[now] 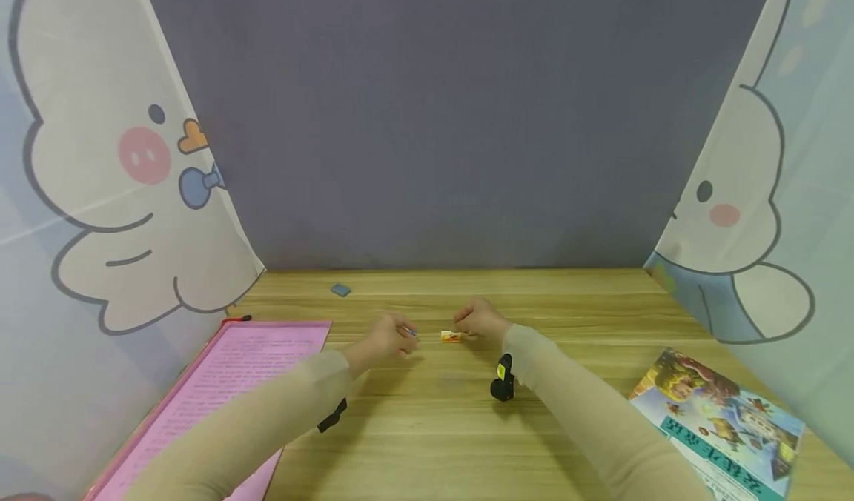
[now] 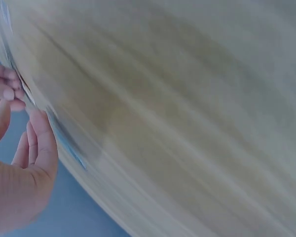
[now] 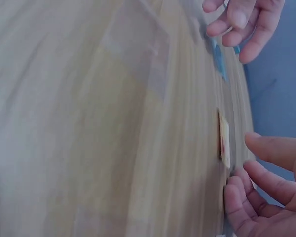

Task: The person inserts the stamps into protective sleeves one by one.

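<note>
Pink, a printed sheet (image 1: 253, 353) is lying near left, a glossy booklet (image 1: 727, 416) near right, with wood of the table (image 1: 414, 449) showing between. Farther, the left hand (image 1: 382, 343), released, is hovering by a slim blue piece (image 3: 219, 60); the loosely curled right hand (image 1: 487, 321), also released, is resting beside a small white-and-orange piece (image 1: 450, 336) on the table. Beyond, a grey-blue block (image 1: 341, 290) is sitting near the back edge.

A pink sheet (image 1: 247, 371), seemingly printed, lies at left, and a colourful booklet (image 1: 723, 419) at right.
</note>
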Demonstrator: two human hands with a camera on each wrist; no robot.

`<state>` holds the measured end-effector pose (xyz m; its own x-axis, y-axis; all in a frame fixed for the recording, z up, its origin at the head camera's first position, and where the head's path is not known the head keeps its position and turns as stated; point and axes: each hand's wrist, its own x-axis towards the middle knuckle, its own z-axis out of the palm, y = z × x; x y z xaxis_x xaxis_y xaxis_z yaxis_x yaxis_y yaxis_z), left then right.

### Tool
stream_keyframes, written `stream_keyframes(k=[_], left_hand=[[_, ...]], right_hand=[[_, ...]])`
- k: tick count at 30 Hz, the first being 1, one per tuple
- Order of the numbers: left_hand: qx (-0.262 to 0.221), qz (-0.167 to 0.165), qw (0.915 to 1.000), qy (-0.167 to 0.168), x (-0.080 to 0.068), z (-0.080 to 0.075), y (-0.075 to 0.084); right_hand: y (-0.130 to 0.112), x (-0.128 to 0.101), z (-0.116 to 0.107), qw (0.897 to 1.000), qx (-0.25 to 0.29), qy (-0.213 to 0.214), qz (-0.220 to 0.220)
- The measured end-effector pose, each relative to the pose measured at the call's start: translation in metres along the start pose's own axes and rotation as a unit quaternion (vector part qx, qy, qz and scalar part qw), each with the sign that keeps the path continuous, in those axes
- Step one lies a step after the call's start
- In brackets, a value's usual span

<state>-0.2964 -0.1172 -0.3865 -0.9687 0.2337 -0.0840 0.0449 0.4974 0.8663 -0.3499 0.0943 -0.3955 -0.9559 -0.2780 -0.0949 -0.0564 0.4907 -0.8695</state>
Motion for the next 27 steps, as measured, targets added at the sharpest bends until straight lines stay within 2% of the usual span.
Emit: stream_keyframes(k=[4, 10, 14, 19, 27], left_hand=[[-0.023, -0.006, 0.9997, -0.002, -0.005, 0.014, 0.005], [-0.035, -0.002, 0.9993, -0.011, -0.015, 0.033, 0.010], [-0.013, 0.006, 0.9997, -0.017, -0.021, 0.041, 0.010], [0.022, 0.015, 0.9996, -0.007, -0.026, 0.049, 0.014], [0.064, 0.028, 0.9975, 0.014, -0.031, 0.061, 0.014]], right_hand=[[0.008, -0.001, -0.006, 1.000, -0.008, -0.025, -0.005], [0.016, -0.001, -0.013, 0.998, 0.018, -0.062, -0.011], [0.019, 0.000, -0.013, 0.998, 0.021, -0.058, -0.005], [0.019, 0.000, -0.011, 0.999, 0.007, -0.045, -0.016], [0.016, -0.003, -0.005, 0.998, -0.044, -0.029, -0.041]])
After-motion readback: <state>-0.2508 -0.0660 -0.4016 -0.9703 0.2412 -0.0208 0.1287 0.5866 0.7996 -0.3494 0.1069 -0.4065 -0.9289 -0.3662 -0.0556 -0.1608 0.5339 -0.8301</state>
